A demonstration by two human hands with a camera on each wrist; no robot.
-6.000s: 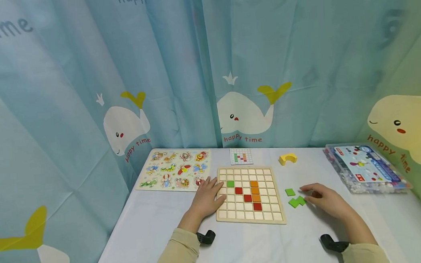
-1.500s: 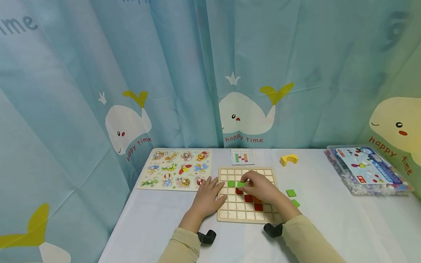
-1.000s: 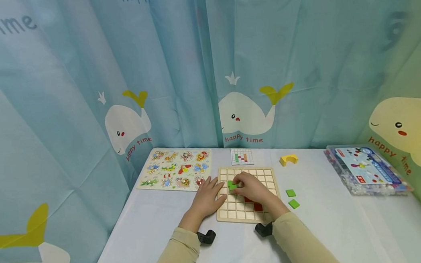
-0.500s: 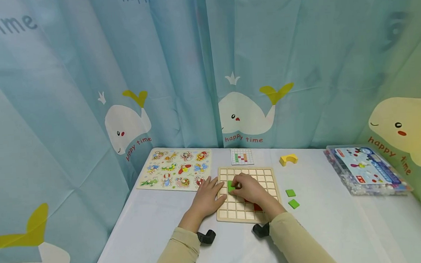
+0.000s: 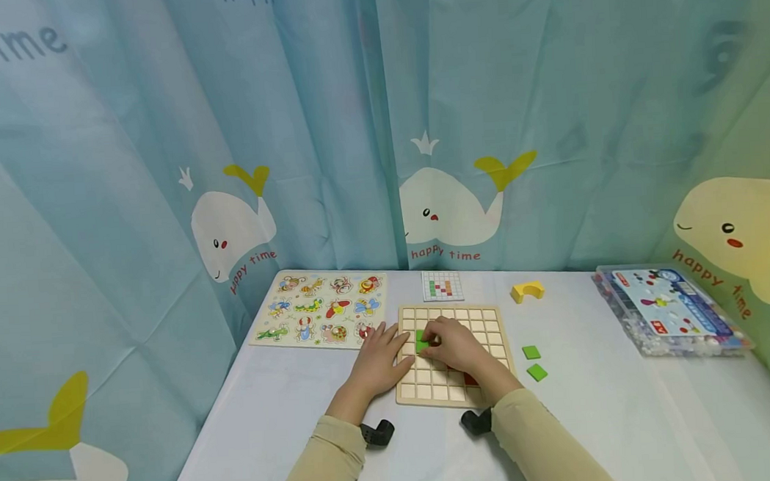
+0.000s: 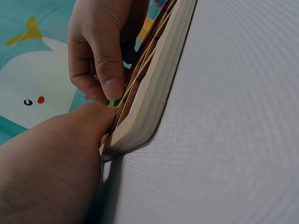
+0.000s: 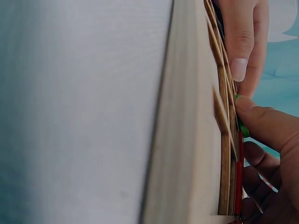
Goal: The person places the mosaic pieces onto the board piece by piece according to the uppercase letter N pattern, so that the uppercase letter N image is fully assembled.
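My right hand pinches a green square tile between thumb and fingers at the wooden grid board. That tile sits just below another green tile in the board's left part. The left hand lies over the board's left edge, fingers extended and thumb on the frame. A red tile shows below the right forearm's edge, while the hand hides the other coloured tiles. Beside the board lie two loose green tiles, an upper tile and a lower tile.
Behind the board lies a small pattern card with coloured squares. An insect picture puzzle is at the back left. A yellow arch block and a clear plastic box stand on the right. A curtain hangs behind.
The right hand has taken one of three loose green tiles and carried it left onto the board, then slid it slightly left and nearer. The left hand has stayed put.
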